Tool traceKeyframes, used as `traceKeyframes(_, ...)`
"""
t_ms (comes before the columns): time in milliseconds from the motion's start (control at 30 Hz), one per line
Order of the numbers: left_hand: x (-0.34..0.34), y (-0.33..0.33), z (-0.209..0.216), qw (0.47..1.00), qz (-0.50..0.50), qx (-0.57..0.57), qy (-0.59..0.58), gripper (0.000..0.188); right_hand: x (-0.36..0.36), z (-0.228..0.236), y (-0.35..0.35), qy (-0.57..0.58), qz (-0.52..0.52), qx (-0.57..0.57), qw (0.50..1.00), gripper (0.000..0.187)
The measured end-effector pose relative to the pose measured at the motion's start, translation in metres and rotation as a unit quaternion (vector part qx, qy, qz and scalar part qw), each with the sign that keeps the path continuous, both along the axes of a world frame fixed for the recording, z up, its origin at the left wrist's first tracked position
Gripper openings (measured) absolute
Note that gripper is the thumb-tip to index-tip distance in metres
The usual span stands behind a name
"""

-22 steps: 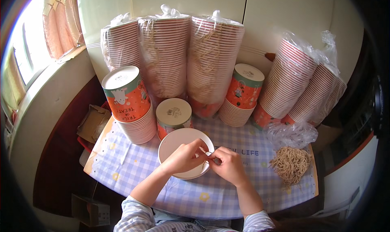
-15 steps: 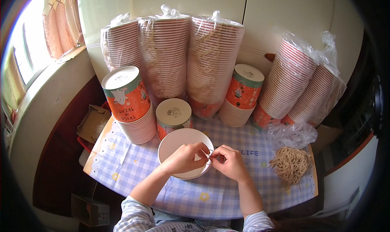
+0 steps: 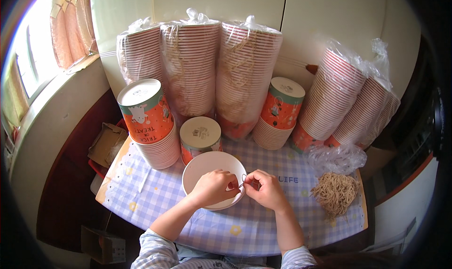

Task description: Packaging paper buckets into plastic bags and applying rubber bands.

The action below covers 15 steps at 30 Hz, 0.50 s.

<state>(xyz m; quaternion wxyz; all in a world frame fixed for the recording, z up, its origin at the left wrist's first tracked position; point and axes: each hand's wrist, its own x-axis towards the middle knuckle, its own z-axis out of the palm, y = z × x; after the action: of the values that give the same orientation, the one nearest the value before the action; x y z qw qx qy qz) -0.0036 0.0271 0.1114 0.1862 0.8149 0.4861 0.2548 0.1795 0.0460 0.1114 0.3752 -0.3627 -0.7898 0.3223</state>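
Note:
A white paper bucket (image 3: 195, 171) stands mouth-up on the table in front of me. At its right rim both hands pinch a thin beige string (image 3: 243, 178), which makes a small loop between the fingertips. My left hand (image 3: 215, 186) is over the bucket's mouth, fingers closed on one part of the string. Just outside the rim, my right hand (image 3: 265, 189) is closed on another part. Whether the string passes through the bucket's wall is too small to tell. A tangled heap of beige strings (image 3: 335, 194) lies to the right.
Behind the bucket are an upturned orange-and-green bucket (image 3: 200, 132) and bucket stacks at left (image 3: 157, 153) and right (image 3: 274, 136). Tall bagged stacks (image 3: 193, 71) line the back. A crumpled plastic bag (image 3: 336, 158) lies behind the strings on the checked tablecloth (image 3: 273, 226).
My left fingers have curled in and drawn slightly down from the rim. The string's loop shows more clearly beside my right fingertips, which have hardly moved.

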Motion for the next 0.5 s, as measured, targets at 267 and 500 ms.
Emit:
traceKeyframes(267,0.0,-0.0041,0.0058,0.998,0.021,0.055,0.005,0.011,-0.0006,-0.0009,-0.0008,-0.021,-0.012,0.007,1.0,0.012)
traceKeyframes(500,0.0023,-0.0027,0.0021,0.996,0.026,0.043,-0.071,0.009,-0.0008,0.0002,-0.0011,-0.026,-0.006,0.01,1.0,0.013)
